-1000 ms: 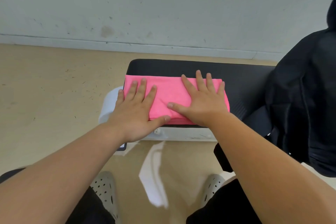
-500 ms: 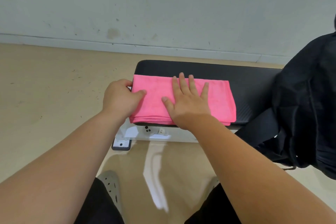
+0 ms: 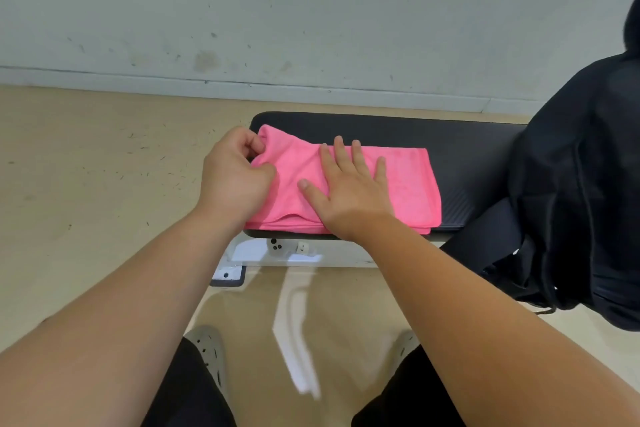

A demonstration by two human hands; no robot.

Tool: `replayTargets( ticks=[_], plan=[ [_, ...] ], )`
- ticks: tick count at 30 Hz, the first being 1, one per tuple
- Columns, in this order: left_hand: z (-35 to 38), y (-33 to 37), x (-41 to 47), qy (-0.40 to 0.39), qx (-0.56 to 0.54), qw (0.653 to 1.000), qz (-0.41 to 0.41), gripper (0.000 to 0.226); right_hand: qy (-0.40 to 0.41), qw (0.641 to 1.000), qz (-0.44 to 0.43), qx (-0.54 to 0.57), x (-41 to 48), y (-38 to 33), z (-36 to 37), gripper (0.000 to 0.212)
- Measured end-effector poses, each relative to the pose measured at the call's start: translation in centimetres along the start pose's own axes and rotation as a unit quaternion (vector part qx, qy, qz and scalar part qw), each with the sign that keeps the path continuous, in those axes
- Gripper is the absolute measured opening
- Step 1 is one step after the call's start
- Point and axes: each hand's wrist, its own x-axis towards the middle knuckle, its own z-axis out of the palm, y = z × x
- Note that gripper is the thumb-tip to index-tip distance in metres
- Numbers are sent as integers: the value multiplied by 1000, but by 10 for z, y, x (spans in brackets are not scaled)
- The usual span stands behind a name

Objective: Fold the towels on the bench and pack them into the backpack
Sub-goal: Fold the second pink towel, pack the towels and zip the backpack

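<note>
black padded bench [image 3: 467, 146], pink towel [image 3: 408, 191] on it, black backpack [image 3: 581, 191] at right end

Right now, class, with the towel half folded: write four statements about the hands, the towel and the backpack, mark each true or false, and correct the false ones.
1. The left hand pinches the left end of the towel. True.
2. The backpack is to the right of the towel. True.
3. The right hand grips the backpack. False: it presses flat on the towel.
4. The towel is inside the backpack. False: it lies on the bench.
</note>
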Motion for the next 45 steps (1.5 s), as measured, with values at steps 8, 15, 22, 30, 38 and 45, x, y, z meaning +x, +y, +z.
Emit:
replayTargets(
  ticks=[8, 15, 22, 30, 38, 45],
  plan=[
    [15, 65, -6, -45, -202, 978, -21, 31, 100, 809, 70, 574, -22, 42, -41, 42],
    [106, 112, -29, -88, -101, 991, 3, 18, 174, 756, 147, 614, -32, 107, -60, 22],
    [147, 107, -44, -195, 50, 979, 18, 6, 150, 839, 184, 490, -39, 132, -53, 42],
    [122, 75, -53, -130, 351, 904, 206, 44, 156, 854, 148, 473, -31, 126, -56, 36],
    [77, 55, -53, -106, 309, 933, 152, 87, 116, 740, 65, 659, -13, 90, -65, 42],
    [82, 58, -53, -159, 322, 916, 181, 70, 137, 898, 115, 401, -18, 115, -53, 34]
  ],
)
